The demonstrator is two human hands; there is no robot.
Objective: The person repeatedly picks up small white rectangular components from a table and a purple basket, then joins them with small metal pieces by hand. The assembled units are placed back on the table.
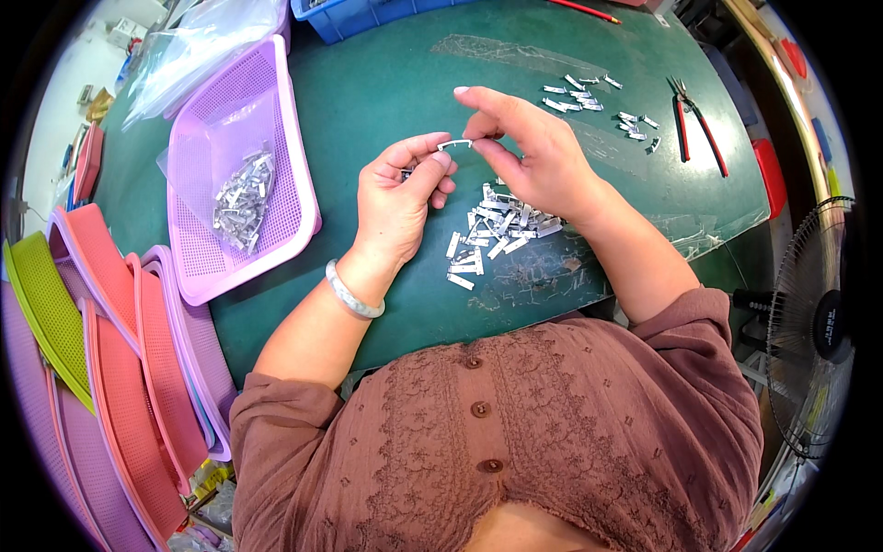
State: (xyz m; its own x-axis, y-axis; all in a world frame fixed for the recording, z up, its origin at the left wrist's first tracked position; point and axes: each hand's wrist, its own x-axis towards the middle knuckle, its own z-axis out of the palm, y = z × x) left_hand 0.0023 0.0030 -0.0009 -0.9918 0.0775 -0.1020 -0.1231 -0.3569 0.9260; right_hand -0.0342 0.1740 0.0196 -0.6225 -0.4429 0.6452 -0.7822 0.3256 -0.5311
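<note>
Between my two hands is a small silvery bracket [453, 143], a thin strip with bent ends. My left hand [394, 198] pinches its left end between thumb and forefinger, and something small and silvery shows behind the curled fingers. At its other end, my right hand [538, 152] closes thumb and a bent finger on the tip, with the forefinger raised away. A heap of similar silvery pieces [501, 221] lies on the green tabletop [368, 313] just below my hands. Farther right are smaller scattered groups of pieces [575, 95].
A purple mesh basket [299, 198] at the left holds a clear bag of pieces [244, 198]. Red-handled pliers [704, 129] lie at the right. A blue crate [368, 17] stands at the far edge. Stacked baskets [129, 368] fill the lower left; a fan [809, 331] stands right.
</note>
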